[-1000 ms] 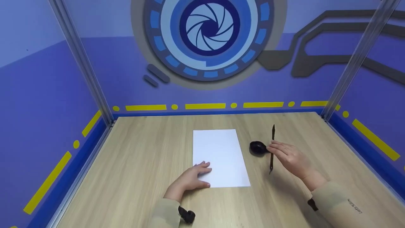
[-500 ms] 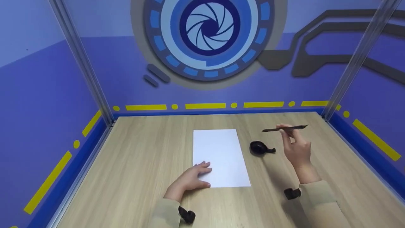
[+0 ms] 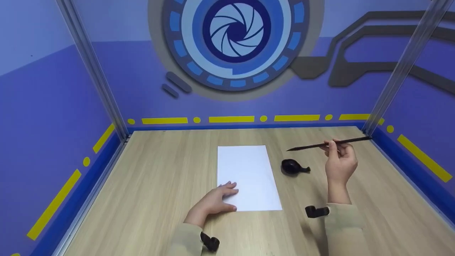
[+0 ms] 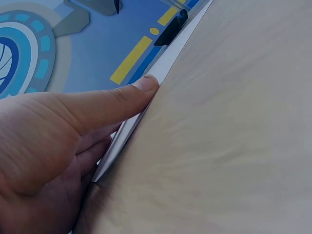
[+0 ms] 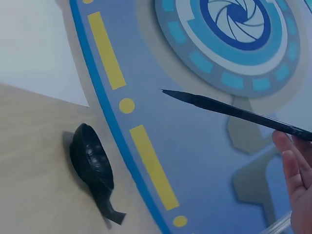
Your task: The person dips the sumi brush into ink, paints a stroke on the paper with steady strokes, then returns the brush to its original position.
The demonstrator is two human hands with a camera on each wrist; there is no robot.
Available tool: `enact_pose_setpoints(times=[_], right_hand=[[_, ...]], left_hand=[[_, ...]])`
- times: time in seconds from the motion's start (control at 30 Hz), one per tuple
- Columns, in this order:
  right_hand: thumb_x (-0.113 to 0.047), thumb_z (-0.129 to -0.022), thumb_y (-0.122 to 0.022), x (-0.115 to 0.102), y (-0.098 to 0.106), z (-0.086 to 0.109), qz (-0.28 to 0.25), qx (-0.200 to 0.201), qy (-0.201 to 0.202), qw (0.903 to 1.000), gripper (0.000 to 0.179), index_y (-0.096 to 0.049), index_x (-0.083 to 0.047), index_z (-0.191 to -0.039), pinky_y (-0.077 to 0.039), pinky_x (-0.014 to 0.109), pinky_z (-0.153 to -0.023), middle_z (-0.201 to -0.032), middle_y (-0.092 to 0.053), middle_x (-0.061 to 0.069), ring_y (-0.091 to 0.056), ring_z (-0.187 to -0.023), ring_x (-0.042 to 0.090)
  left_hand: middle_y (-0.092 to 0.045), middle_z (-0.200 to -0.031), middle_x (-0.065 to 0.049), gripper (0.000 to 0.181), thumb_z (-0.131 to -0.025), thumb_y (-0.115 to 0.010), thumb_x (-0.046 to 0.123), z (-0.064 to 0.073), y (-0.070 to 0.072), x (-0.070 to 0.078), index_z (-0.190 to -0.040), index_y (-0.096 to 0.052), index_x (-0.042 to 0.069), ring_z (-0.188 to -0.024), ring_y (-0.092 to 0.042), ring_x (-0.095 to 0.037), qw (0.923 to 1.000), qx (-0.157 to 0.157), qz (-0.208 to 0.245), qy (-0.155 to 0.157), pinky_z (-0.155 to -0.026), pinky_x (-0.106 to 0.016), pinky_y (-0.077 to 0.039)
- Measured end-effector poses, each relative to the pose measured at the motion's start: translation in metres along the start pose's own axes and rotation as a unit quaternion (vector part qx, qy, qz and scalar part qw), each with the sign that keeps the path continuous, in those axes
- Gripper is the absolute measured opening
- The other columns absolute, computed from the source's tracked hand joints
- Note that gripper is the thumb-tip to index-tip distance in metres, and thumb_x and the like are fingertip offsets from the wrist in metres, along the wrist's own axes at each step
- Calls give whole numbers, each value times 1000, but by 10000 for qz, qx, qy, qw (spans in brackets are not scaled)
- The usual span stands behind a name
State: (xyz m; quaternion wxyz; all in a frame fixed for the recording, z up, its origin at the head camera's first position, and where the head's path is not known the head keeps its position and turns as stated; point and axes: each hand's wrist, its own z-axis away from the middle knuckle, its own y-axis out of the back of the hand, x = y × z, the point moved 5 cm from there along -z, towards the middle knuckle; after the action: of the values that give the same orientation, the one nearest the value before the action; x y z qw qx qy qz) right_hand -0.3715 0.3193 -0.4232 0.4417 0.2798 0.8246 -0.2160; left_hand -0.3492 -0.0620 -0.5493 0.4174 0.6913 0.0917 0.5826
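A black calligraphy brush is pinched in my right hand, raised over the right side of the table. It lies nearly level, its dark pointed tip toward the left. In the right wrist view the brush tip appears above a small black dish with a short handle. That dish sits on the table between the paper and my right hand. My left hand rests on the lower left corner of a white sheet of paper, fingers spread. In the left wrist view the thumb touches the paper's near edge.
The light wooden table is enclosed by blue-purple printed panels at the back and sides. Metal posts stand at the back corners. A small black device is fixed at each wrist.
My right hand has lifted away from the dish's handle and moved to the right. The brush has turned from upright in the view to nearly level, tip leftward. The left hand stays still.
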Motion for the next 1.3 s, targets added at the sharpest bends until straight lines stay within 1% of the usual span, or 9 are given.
enact_pose_setpoints(times=[0.13,0.27,0.4,0.5,0.63,0.8,0.97,1.1,1.3], right_hand=[[-19,-99,-69,15,4,0,-409,414,-542,9968,14,-68,-5,-104,-59,12,-65,-88,-79,-10,-76,-72,0],[-20,-98,-70,33,11,3,-697,713,-987,9901,11,-67,-9,-99,-59,11,-62,-86,-79,-7,-76,-70,2],[-20,-98,-69,53,16,8,-921,810,-1388,9827,11,-66,-10,-99,-59,12,-61,-84,-79,-9,-76,-69,3],[-20,-98,-69,63,18,12,-962,836,-1589,9790,11,-65,-9,-98,-59,12,-60,-81,-78,-12,-76,-68,3],[-19,-98,-69,71,19,15,-917,858,-1720,9771,11,-64,-10,-96,-58,11,-58,-77,-76,-15,-75,-66,1],[-16,-98,-68,79,21,17,-923,822,-1896,9741,10,-64,-8,-95,-57,11,-55,-74,-75,-14,-74,-63,2],[-17,-99,-67,87,24,20,-737,840,-2044,9725,12,-64,-5,-100,-57,11,-56,-74,-74,-16,-74,-62,0],[-16,-99,-67,90,24,21,-744,822,-2061,9722,16,-64,-2,-104,-58,12,-57,-74,-74,-16,-74,-63,1],[-18,-99,-67,92,22,23,-603,711,-2161,9719,12,-65,-7,-104,-59,12,-60,-78,-74,-15,-74,-66,1]], left_hand=[[-42,-165,-3,64,-86,-83,23,0,0,0,-144,-60,11,-158,-28,-32,10000,-9,4,0,-130,-55,-23],[-42,-165,-2,64,-86,-83,23,0,-1,0,-144,-60,11,-158,-28,-31,10000,-6,84,34,-130,-55,-23],[-43,-164,-2,64,-85,-83,24,0,-1,0,-143,-60,11,-158,-29,-31,10000,18,87,41,-130,-55,-23],[-43,-165,-2,63,-86,-83,24,0,0,0,-144,-60,12,-158,-29,-30,10000,20,56,23,-130,-55,-23],[-42,-165,-1,63,-86,-83,24,0,1,2,-144,-61,12,-158,-28,-30,10000,-1,44,-5,-130,-54,-23],[-42,-165,-1,63,-86,-83,24,0,0,2,-143,-61,11,-158,-28,-29,9999,-18,122,38,-131,-53,-22],[-43,-165,0,63,-86,-83,23,0,0,1,-143,-61,11,-158,-29,-29,9999,-13,110,79,-131,-53,-22],[-42,-165,1,63,-86,-83,24,0,1,1,-144,-60,13,-158,-29,-28,9999,-30,69,94,-131,-52,-23],[-42,-165,1,63,-86,-83,24,0,1,0,-144,-60,12,-158,-29,-27,9999,-32,71,116,-131,-52,-23]])
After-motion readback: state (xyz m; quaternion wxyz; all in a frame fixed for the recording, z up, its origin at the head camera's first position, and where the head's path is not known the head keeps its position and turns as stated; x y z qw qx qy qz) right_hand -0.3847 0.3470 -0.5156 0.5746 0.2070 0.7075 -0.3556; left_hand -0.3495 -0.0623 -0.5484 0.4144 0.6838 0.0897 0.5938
